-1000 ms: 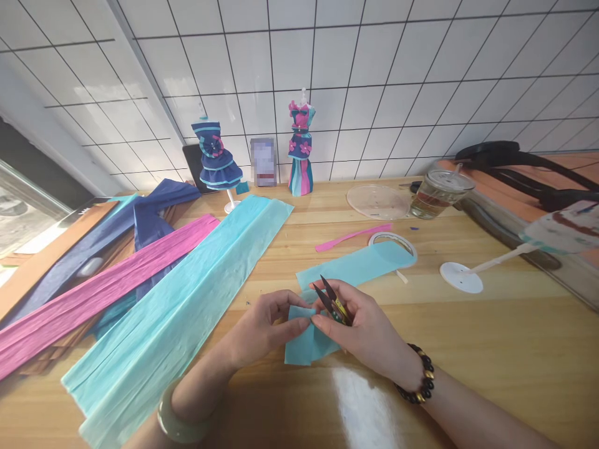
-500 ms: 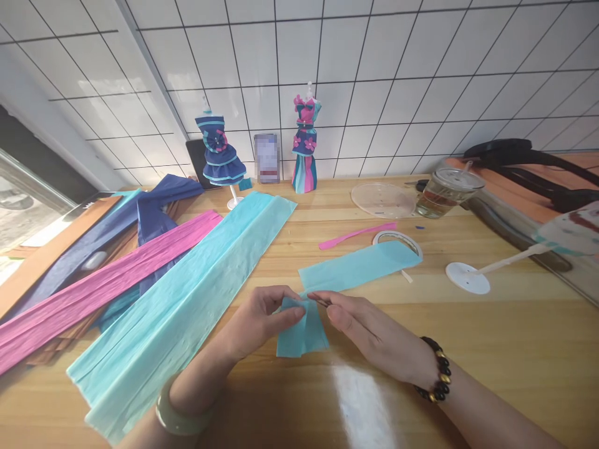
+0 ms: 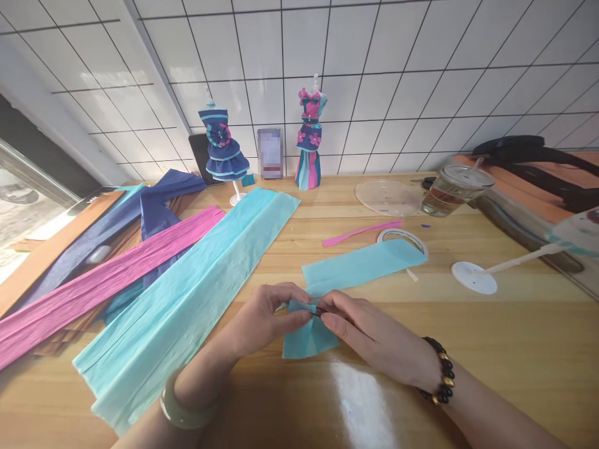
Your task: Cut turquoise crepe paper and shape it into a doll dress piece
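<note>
Near the middle of the wooden table, my left hand (image 3: pixel 274 317) pinches the upper edge of a small light-blue paper piece (image 3: pixel 306 342), whose lower part hangs down and fans out. My right hand (image 3: pixel 367 330) meets it from the right, fingers closed on a thin dark tool (image 3: pixel 319 310) whose tip touches the paper's top edge. The tool's exact kind cannot be made out. Just beyond the hands lies a light-blue paper strip (image 3: pixel 365 265), its right end over a roll of white tape (image 3: pixel 402 237).
Long light-blue (image 3: pixel 196 299) and pink (image 3: pixel 112 280) paper strips lie at the left. Two small dressed stands (image 3: pixel 223 146) (image 3: pixel 309 140) and a phone (image 3: pixel 270 154) stand by the wall. A lidded glass (image 3: pixel 456 190) and a white stand base (image 3: pixel 474 277) are at the right.
My right hand has moved left and its fingers have closed in at the paper's top edge. The small paper has shifted and its upper edge now looks folded. The view has shifted slightly.
</note>
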`<state>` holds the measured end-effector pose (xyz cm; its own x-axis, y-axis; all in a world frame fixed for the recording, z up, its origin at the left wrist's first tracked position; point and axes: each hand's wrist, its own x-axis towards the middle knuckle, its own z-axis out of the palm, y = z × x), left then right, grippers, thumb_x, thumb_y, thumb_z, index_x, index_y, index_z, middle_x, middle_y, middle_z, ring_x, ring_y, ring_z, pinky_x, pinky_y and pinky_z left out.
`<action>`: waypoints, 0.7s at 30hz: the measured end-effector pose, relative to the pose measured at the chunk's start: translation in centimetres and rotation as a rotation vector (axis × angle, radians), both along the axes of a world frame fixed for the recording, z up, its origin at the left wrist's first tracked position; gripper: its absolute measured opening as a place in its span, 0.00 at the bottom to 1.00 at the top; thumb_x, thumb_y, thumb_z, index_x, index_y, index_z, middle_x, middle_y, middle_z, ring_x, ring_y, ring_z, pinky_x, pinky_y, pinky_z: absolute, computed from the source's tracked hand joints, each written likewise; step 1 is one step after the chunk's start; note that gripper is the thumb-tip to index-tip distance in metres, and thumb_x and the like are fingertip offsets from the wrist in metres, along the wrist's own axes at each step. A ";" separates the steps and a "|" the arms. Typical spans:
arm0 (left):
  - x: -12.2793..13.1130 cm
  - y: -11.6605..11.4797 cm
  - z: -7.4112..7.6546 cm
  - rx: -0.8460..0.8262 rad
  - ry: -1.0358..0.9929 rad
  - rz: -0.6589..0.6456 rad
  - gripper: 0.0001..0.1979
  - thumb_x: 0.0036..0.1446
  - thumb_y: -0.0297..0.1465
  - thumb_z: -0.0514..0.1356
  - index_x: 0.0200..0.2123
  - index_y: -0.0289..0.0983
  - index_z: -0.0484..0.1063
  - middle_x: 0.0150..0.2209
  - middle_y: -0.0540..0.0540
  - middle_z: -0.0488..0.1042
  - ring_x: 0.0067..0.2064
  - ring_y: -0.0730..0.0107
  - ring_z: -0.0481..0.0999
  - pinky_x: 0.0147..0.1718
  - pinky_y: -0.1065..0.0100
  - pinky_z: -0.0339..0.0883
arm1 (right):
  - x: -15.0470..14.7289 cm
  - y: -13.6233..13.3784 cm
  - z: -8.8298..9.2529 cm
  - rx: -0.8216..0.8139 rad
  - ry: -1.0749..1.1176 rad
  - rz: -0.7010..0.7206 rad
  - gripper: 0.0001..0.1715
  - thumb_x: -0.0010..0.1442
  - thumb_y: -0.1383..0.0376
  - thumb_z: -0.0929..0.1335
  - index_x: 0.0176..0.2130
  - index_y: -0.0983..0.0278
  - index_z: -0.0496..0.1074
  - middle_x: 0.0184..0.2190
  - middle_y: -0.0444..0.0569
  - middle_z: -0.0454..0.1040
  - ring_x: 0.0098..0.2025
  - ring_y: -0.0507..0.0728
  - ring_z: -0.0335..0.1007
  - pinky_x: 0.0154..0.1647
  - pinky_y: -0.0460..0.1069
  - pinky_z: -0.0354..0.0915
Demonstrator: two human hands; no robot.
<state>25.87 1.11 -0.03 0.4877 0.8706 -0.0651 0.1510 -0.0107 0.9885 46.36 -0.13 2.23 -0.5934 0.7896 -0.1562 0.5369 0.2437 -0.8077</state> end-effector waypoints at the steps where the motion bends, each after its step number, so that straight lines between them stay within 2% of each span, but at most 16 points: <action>1: 0.0 0.0 0.0 -0.001 0.005 -0.002 0.06 0.52 0.31 0.60 0.34 0.38 0.74 0.40 0.46 0.74 0.44 0.63 0.71 0.45 0.62 0.63 | 0.0 0.0 0.0 0.007 -0.002 0.002 0.17 0.65 0.55 0.53 0.38 0.62 0.62 0.32 0.45 0.69 0.32 0.53 0.63 0.32 0.48 0.59; 5: 0.1 0.0 0.2 0.001 0.021 -0.015 0.04 0.52 0.30 0.61 0.32 0.37 0.74 0.39 0.46 0.75 0.44 0.63 0.71 0.45 0.63 0.64 | -0.1 0.0 0.2 0.034 -0.021 0.017 0.16 0.65 0.56 0.54 0.36 0.62 0.62 0.30 0.44 0.68 0.31 0.52 0.62 0.31 0.47 0.58; 13: 0.2 -0.1 -0.1 -0.025 0.055 0.003 0.06 0.51 0.32 0.61 0.33 0.36 0.75 0.38 0.46 0.77 0.41 0.63 0.73 0.42 0.63 0.65 | -0.1 0.0 -0.1 0.098 -0.078 0.030 0.14 0.65 0.58 0.55 0.38 0.62 0.63 0.31 0.45 0.71 0.31 0.53 0.65 0.30 0.48 0.57; 21: 0.2 -0.1 0.1 -0.045 0.078 0.017 0.07 0.51 0.31 0.60 0.34 0.36 0.75 0.39 0.45 0.77 0.42 0.63 0.73 0.41 0.64 0.66 | -0.3 0.0 0.0 0.173 -0.150 0.015 0.14 0.65 0.58 0.54 0.34 0.62 0.61 0.26 0.44 0.70 0.27 0.53 0.63 0.27 0.47 0.55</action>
